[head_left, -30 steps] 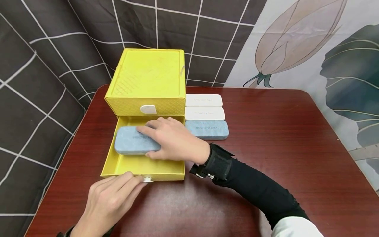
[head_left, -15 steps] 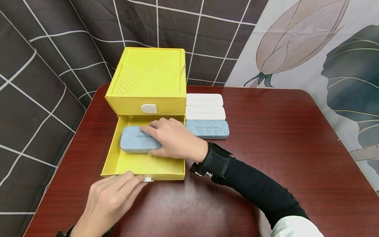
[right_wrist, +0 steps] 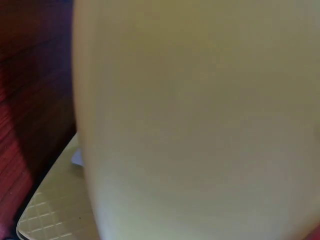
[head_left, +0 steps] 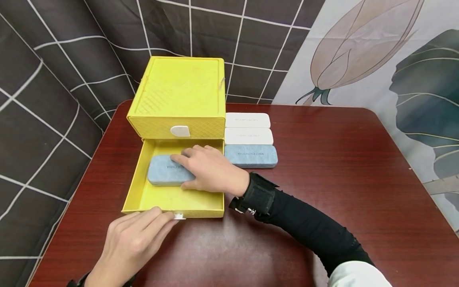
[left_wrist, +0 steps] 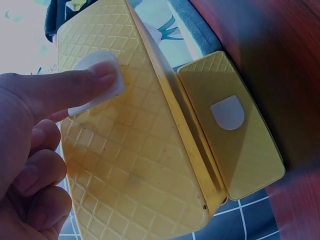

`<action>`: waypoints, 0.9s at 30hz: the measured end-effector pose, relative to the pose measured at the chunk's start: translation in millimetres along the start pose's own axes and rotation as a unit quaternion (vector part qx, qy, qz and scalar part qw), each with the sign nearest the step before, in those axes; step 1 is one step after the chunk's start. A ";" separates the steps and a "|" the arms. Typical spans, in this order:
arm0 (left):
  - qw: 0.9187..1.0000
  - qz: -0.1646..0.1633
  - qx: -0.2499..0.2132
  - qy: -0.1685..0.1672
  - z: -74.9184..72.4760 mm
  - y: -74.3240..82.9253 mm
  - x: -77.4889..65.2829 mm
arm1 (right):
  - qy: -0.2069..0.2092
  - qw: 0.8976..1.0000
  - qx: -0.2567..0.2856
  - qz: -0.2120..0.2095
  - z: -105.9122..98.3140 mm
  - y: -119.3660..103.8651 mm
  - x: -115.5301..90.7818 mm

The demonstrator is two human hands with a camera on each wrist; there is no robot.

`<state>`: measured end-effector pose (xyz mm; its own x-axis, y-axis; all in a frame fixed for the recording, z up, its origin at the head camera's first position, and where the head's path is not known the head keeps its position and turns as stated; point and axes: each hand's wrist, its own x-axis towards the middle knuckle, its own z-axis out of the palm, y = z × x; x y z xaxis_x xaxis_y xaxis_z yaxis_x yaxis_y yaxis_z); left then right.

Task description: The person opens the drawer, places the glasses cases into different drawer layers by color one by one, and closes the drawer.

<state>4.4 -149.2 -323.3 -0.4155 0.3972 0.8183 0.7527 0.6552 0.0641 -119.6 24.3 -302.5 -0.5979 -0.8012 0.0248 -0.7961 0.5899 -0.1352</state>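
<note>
Gripping blue case (head_left: 165, 172) by its R end inside pulled-out yellow drawer (head_left: 161, 199) is R hand (head_left: 213, 169), thumb nearside, while L hand (head_left: 132, 241) pinches white tab (head_left: 179, 217) on drawer's front, w/ 2 white cases (head_left: 249, 136) & 2nd blue case (head_left: 251, 156) in a row on table (head_left: 322, 159) just R of yellow box (head_left: 183, 85).

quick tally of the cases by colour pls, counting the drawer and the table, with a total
White cases: 2, both on the table
Blue cases: 2, one in the open yellow drawer, one on the table
Total: 4
</note>
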 end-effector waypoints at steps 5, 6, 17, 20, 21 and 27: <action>1.000 0.002 0.002 -0.001 -0.5 -0.3 0.7 | -0.009 1.000 0.004 0.007 1.2 -0.2 0.5; 1.000 0.003 0.002 -0.002 -0.5 -0.3 0.9 | -0.013 1.000 0.005 0.009 1.3 -0.2 0.6; 1.000 0.002 0.009 0.000 0.2 -0.5 0.6 | -0.001 1.000 0.023 0.006 -0.9 1.4 -9.1; 1.000 0.003 0.008 0.004 0.3 -0.7 0.7 | 0.011 1.000 0.016 0.000 -1.2 0.8 -14.4; 1.000 0.004 0.007 0.006 0.5 -0.9 0.7 | 0.015 1.000 0.013 -0.001 -1.6 0.4 -15.7; 1.000 0.005 0.004 0.009 0.3 -0.5 2.0 | 0.020 1.000 -0.012 0.004 -4.1 -2.3 -18.2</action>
<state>3.0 -148.6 -321.9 -0.3980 0.3919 0.8295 0.7529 0.6562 0.0512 -107.3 37.9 -298.6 -0.6067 -0.7924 0.0631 -0.7932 0.5984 -0.1125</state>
